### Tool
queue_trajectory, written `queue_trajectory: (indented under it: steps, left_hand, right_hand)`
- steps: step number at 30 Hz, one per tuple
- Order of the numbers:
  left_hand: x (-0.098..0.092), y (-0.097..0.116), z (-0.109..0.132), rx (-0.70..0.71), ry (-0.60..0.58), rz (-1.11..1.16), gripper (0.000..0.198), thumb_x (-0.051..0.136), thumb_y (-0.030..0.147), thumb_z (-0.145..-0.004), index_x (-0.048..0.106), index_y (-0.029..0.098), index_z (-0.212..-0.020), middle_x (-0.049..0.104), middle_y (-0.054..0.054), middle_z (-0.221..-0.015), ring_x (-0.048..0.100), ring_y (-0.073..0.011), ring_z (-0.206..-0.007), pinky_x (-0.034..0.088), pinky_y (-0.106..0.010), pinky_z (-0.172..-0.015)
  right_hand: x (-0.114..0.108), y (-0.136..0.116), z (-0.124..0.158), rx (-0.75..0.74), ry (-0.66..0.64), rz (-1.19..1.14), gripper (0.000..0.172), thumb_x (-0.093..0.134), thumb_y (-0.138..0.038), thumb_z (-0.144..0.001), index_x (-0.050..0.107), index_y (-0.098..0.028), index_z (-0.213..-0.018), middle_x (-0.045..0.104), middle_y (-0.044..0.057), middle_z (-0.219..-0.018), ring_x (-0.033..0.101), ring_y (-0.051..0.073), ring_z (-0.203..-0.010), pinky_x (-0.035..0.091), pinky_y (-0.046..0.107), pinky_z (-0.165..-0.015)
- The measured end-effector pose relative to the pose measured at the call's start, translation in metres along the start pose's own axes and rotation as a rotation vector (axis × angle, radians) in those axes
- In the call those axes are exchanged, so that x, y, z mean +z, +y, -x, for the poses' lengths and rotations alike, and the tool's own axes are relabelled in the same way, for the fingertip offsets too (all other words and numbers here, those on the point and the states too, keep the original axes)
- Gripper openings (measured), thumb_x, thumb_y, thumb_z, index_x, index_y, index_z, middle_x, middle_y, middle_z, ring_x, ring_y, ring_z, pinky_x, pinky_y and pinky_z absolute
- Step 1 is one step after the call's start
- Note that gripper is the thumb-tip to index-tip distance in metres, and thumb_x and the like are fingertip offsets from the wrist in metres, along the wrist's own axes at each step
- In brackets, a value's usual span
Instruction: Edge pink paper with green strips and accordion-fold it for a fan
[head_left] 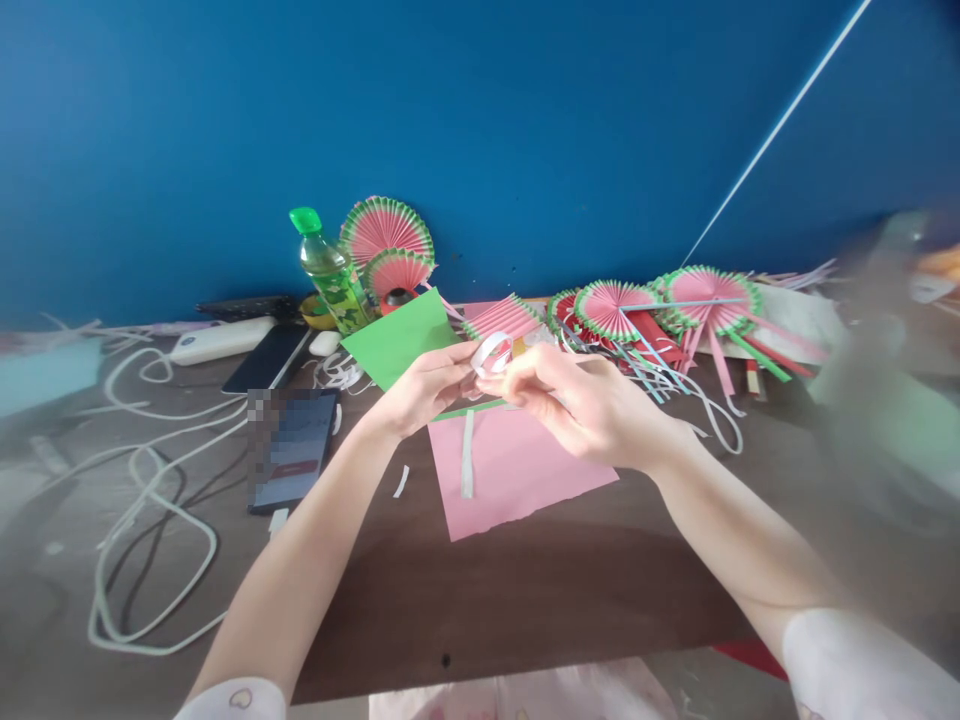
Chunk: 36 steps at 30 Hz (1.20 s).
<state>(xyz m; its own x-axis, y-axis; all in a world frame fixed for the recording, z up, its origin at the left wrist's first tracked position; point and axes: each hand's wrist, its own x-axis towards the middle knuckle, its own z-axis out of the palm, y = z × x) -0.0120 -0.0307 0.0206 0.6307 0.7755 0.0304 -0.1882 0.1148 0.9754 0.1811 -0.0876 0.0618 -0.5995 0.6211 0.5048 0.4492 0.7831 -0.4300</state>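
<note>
A roll of white tape (491, 350) is held up over the desk between my two hands. My left hand (433, 388) has its fingers closed on the roll's left side. My right hand (589, 405) is closed in a pinch at the roll's right edge; what lies between its fingertips is hidden. Under the hands a sheet of pink paper (525, 475) lies flat, with a white strip of tape (468, 455) on it. A green sheet of paper (405, 335) sits just behind my left hand. A pleated pink piece (502, 316) lies beyond the roll.
Pleated pink-and-green paper fans (386, 235) lean on the blue wall, with more fans (709, 300) at the back right. A green-capped bottle (330, 270) stands at the back left. A phone (296, 450) and looped white cable (161, 500) lie on the left. Paper scraps are scattered about.
</note>
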Motion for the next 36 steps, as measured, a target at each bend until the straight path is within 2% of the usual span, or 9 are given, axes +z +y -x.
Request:
queue_trajectory:
  steps: [8,12,16,21,27,29,31,34,36]
  left_hand:
    - [0.011,0.006,0.003,-0.015,0.016,-0.037,0.031,0.055,0.021,-0.078,0.059,0.013,-0.108,0.061,-0.005,-0.087,0.053,-0.0121,-0.072,0.041,-0.021,-0.060]
    - [0.009,0.002,0.002,-0.002,0.027,-0.092,0.032,0.054,0.024,-0.079,0.059,0.013,-0.109,0.059,-0.005,-0.086,0.052,-0.0120,-0.073,0.040,-0.021,-0.063]
    - [0.005,-0.004,0.001,0.029,0.011,-0.144,0.033,0.054,0.023,-0.080,0.058,0.017,-0.112,0.058,-0.004,-0.091,0.051,-0.0123,-0.079,0.041,-0.023,-0.071]
    - [0.004,-0.003,0.001,-0.003,0.017,-0.076,0.031,0.054,0.021,-0.079,0.059,0.015,-0.109,0.057,-0.004,-0.087,0.051,-0.0112,-0.072,0.041,-0.022,-0.063]
    - [0.004,0.000,0.002,0.022,-0.048,0.080,0.035,0.054,0.019,-0.077,0.059,0.010,-0.110,0.055,-0.004,-0.075,0.050,-0.0116,-0.067,0.041,-0.026,-0.068]
    - [0.000,0.000,0.002,0.031,-0.028,0.085,0.035,0.053,0.019,-0.077,0.059,0.009,-0.110,0.052,-0.002,-0.069,0.047,-0.0107,-0.063,0.039,-0.025,-0.065]
    - [-0.007,-0.001,0.003,0.051,0.040,0.049,0.031,0.050,0.018,-0.078,0.059,0.008,-0.106,0.047,0.000,-0.064,0.043,-0.0098,-0.059,0.038,-0.024,-0.062]
    - [-0.022,-0.004,0.004,0.086,0.167,-0.181,0.024,0.046,0.022,-0.082,0.060,0.011,-0.097,0.048,0.000,-0.065,0.042,-0.0094,-0.057,0.037,-0.024,-0.061]
    - [-0.031,-0.008,0.002,0.064,0.236,-0.505,0.023,0.042,0.027,-0.085,0.060,0.014,-0.092,0.055,-0.002,-0.072,0.047,-0.0107,-0.062,0.038,-0.025,-0.063]
  right_hand:
    - [0.007,-0.011,0.002,-0.110,-0.014,0.163,0.014,0.037,-0.014,-0.087,0.046,-0.021,-0.080,0.065,0.007,-0.077,0.062,0.020,-0.081,0.048,0.034,-0.072]
    - [0.014,-0.012,0.002,-0.143,-0.023,0.234,0.018,0.035,-0.012,-0.088,0.049,-0.021,-0.081,0.066,0.007,-0.078,0.062,0.021,-0.081,0.049,0.037,-0.075]
    - [0.016,-0.013,0.002,-0.167,-0.038,0.273,0.019,0.034,-0.010,-0.087,0.049,-0.020,-0.083,0.066,0.007,-0.077,0.062,0.020,-0.078,0.050,0.037,-0.073]
    - [0.008,-0.011,0.001,-0.115,0.012,0.164,0.015,0.037,-0.012,-0.087,0.047,-0.021,-0.081,0.063,0.004,-0.071,0.061,0.016,-0.069,0.049,0.030,-0.064]
    - [0.002,-0.006,0.000,0.084,0.219,-0.259,0.005,0.047,-0.024,-0.088,0.048,-0.022,-0.084,0.063,0.001,-0.081,0.065,0.014,-0.072,0.050,0.025,-0.057]
    - [-0.001,-0.008,0.000,0.087,0.283,-0.381,0.006,0.048,-0.027,-0.088,0.049,-0.023,-0.083,0.062,-0.001,-0.072,0.065,0.014,-0.065,0.052,0.028,-0.058]
    - [-0.009,-0.011,0.001,0.038,0.428,-0.479,0.005,0.050,-0.027,-0.087,0.051,-0.025,-0.084,0.059,-0.005,-0.058,0.062,0.014,-0.052,0.054,0.032,-0.059]
    - [-0.027,-0.011,0.001,-0.026,0.765,-0.537,0.005,0.054,-0.022,-0.084,0.054,-0.026,-0.081,0.053,-0.008,-0.044,0.058,0.014,-0.042,0.055,0.035,-0.061]
    - [-0.036,-0.003,0.000,0.088,0.721,-0.568,0.008,0.057,-0.018,-0.082,0.054,-0.024,-0.078,0.055,-0.007,-0.045,0.060,0.014,-0.045,0.054,0.032,-0.058]
